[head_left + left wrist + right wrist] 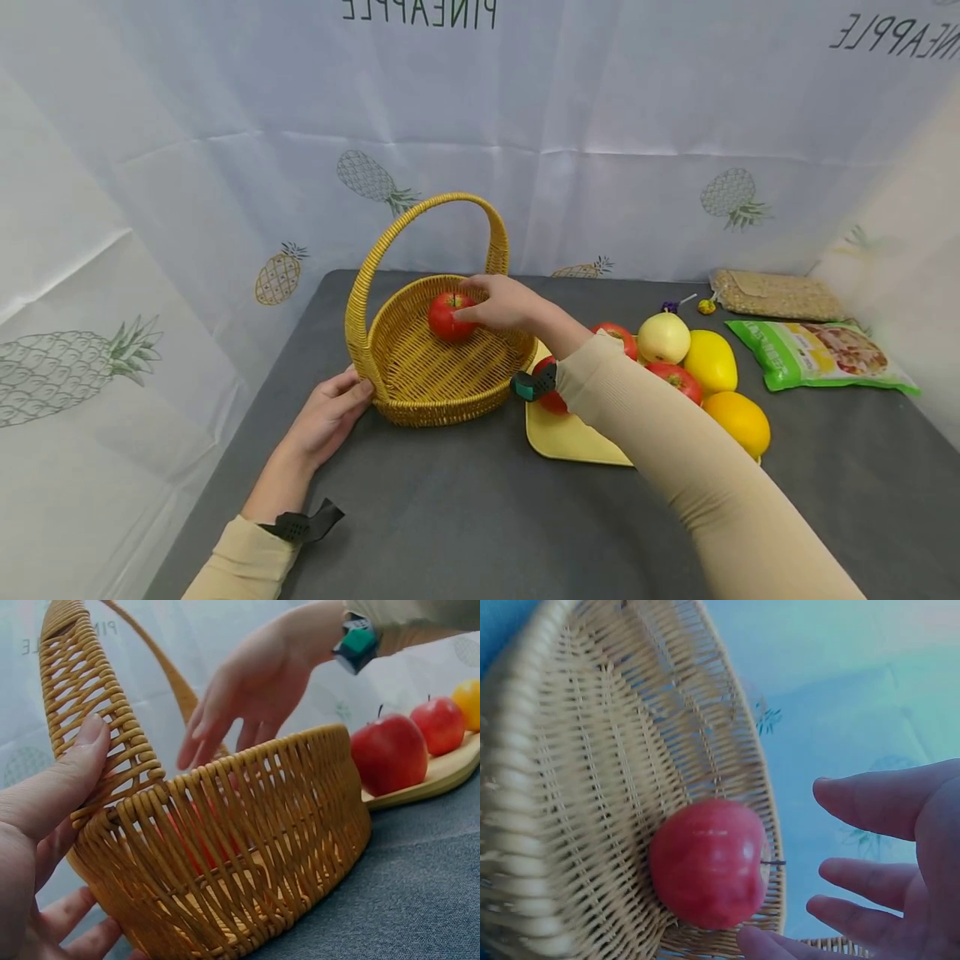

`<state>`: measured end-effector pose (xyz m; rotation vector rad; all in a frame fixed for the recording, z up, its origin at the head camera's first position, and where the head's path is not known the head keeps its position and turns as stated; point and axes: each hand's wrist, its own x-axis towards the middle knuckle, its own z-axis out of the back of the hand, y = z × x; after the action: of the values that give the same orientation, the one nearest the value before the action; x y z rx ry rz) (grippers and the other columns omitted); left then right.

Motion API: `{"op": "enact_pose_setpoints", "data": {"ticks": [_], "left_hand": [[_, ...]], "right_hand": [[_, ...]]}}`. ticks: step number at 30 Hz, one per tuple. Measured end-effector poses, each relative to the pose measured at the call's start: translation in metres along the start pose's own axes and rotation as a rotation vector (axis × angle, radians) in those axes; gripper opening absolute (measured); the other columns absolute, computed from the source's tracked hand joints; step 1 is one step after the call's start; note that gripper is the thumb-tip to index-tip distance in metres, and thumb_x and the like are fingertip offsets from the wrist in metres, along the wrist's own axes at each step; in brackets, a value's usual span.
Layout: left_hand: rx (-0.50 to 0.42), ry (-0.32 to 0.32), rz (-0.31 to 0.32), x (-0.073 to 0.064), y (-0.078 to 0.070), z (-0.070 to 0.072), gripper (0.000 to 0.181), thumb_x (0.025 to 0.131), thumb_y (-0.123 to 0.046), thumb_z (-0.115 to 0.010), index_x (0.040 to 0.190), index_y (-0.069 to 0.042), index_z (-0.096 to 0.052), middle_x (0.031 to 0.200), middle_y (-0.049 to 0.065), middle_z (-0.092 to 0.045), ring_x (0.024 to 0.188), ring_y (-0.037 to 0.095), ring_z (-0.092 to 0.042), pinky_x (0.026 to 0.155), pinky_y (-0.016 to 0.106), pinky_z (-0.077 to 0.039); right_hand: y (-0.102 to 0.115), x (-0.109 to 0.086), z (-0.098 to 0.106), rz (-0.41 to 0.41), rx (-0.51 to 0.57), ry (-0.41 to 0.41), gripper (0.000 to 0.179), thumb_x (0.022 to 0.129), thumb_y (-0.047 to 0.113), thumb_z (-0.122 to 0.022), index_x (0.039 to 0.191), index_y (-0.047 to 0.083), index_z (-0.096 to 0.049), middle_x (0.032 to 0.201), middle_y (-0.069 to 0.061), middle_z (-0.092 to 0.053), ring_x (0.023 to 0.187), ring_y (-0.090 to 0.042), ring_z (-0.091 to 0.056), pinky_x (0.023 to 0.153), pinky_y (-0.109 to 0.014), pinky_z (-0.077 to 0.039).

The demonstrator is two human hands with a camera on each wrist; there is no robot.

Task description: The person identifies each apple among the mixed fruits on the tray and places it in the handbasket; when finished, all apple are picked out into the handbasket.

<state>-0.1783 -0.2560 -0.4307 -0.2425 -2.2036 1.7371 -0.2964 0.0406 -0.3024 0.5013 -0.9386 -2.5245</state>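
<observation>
A woven basket [442,412] with a tall arched handle stands on the table. My left hand [326,421] holds its left side, the thumb against the base of the handle and the other fingers lower along the outer wall. One red apple [709,862] lies inside, near the far wall, stem showing. Over the basket is my right hand [504,302], its fingers extended and spread beside the apple. In the right wrist view nothing is held between those fingers [866,881], and a gap shows between the thumb and the apple.
Right of the basket, a yellow tray [573,446] bears several red apples [390,754], a pale pear [663,337], a yellow mango-like fruit [710,361] and an orange [738,423]. Farther right lie a green food packet [821,354], a bag of grains [776,294] and small lollipops [707,306].
</observation>
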Motion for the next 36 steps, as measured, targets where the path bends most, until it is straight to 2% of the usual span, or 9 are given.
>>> {"op": "enact_pose_setpoints", "data": {"ticks": [3, 9, 16, 21, 26, 31, 36], "left_hand": [[0.003, -0.001, -0.002, 0.000, -0.001, -0.002, 0.028, 0.109, -0.012, -0.054, 0.131, -0.007, -0.069, 0.169, 0.019, 0.001, 0.154, 0.037, 0.007, 0.108, 0.020, -0.040], [0.009, -0.045, 0.024, -0.003, 0.001, -0.003, 0.027, 0.108, -0.012, -0.056, 0.129, -0.006, -0.070, 0.169, 0.021, 0.001, 0.154, 0.037, 0.007, 0.105, 0.020, -0.043], [0.066, -0.126, 0.023, -0.003, 0.001, -0.006, 0.035, 0.106, -0.013, -0.059, 0.130, 0.013, -0.062, 0.169, 0.020, -0.008, 0.155, 0.036, -0.001, 0.103, 0.020, -0.045], [0.082, -0.171, 0.036, -0.001, -0.002, -0.008, 0.041, 0.106, -0.014, -0.061, 0.132, 0.017, -0.059, 0.169, 0.018, -0.011, 0.156, 0.034, -0.003, 0.102, 0.019, -0.045], [0.097, -0.189, 0.051, 0.001, -0.005, -0.009, 0.046, 0.105, -0.014, -0.062, 0.134, 0.021, -0.053, 0.168, 0.018, -0.014, 0.156, 0.033, -0.006, 0.102, 0.019, -0.045], [0.112, -0.206, 0.063, 0.000, -0.008, -0.009, 0.048, 0.105, -0.014, -0.063, 0.136, 0.021, -0.051, 0.168, 0.018, -0.016, 0.155, 0.033, -0.008, 0.102, 0.019, -0.045], [0.105, -0.216, 0.053, -0.001, -0.010, -0.010, 0.035, 0.105, -0.012, -0.062, 0.130, 0.012, -0.063, 0.167, 0.019, -0.017, 0.155, 0.033, -0.009, 0.101, 0.019, -0.046]], "right_hand": [[-0.003, -0.010, 0.001, 0.016, 0.005, -0.007, 0.066, 0.099, 0.038, -0.069, 0.156, 0.017, -0.044, 0.161, -0.006, -0.037, 0.148, -0.029, -0.032, 0.115, -0.050, -0.035], [-0.012, -0.029, 0.000, 0.036, 0.082, -0.014, 0.061, 0.099, 0.038, -0.070, 0.153, 0.017, -0.049, 0.157, -0.006, -0.042, 0.146, -0.030, -0.034, 0.114, -0.051, -0.036], [-0.025, -0.050, 0.005, 0.022, 0.174, -0.041, 0.057, 0.098, 0.036, -0.069, 0.150, 0.019, -0.051, 0.155, -0.005, -0.044, 0.144, -0.030, -0.038, 0.110, -0.049, -0.041], [-0.031, -0.061, 0.010, 0.013, 0.237, -0.056, 0.053, 0.098, 0.034, -0.069, 0.147, 0.020, -0.053, 0.156, -0.005, -0.042, 0.140, -0.032, -0.044, 0.109, -0.050, -0.043], [-0.040, -0.076, 0.015, 0.016, 0.217, -0.061, 0.052, 0.099, 0.035, -0.069, 0.147, 0.021, -0.054, 0.155, -0.005, -0.044, 0.137, -0.030, -0.049, 0.108, -0.053, -0.044], [-0.051, -0.093, 0.016, 0.018, 0.212, -0.051, 0.053, 0.099, 0.037, -0.069, 0.147, 0.019, -0.053, 0.155, -0.008, -0.044, 0.136, -0.030, -0.051, 0.102, -0.052, -0.049], [-0.062, -0.110, 0.019, -0.016, 0.244, -0.030, 0.054, 0.100, 0.038, -0.069, 0.147, 0.016, -0.053, 0.153, -0.008, -0.048, 0.132, -0.028, -0.056, 0.102, -0.050, -0.050]]}}
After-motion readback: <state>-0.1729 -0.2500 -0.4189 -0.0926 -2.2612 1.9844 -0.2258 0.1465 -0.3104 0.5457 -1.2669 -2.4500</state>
